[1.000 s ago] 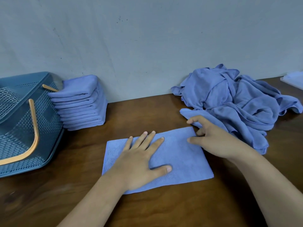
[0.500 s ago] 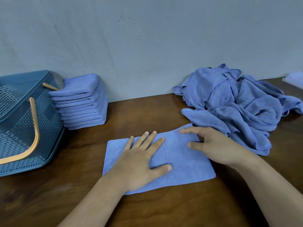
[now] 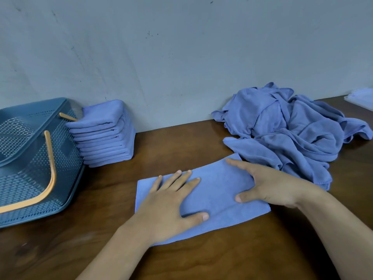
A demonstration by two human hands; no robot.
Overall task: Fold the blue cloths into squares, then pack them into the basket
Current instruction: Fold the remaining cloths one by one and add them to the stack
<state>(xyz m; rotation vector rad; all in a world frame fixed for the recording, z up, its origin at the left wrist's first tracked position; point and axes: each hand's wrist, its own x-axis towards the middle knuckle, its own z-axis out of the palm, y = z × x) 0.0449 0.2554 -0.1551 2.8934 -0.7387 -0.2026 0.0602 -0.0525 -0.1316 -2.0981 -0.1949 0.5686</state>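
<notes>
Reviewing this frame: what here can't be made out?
Head view, basket: the left edge cuts it off, so its full contents are unseen.
Head view, pale object: mostly cut off by the right edge, unidentifiable.
Head view, flat cloth: left hand and right hand cover much of it; its layers are uncountable.
Head view, crumpled pile: the cloths overlap, so their number is unclear.

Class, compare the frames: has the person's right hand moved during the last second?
Yes. The right hand has slid toward the person, away from the crumpled pile, and now lies flat on the half-folded cloth.
</notes>
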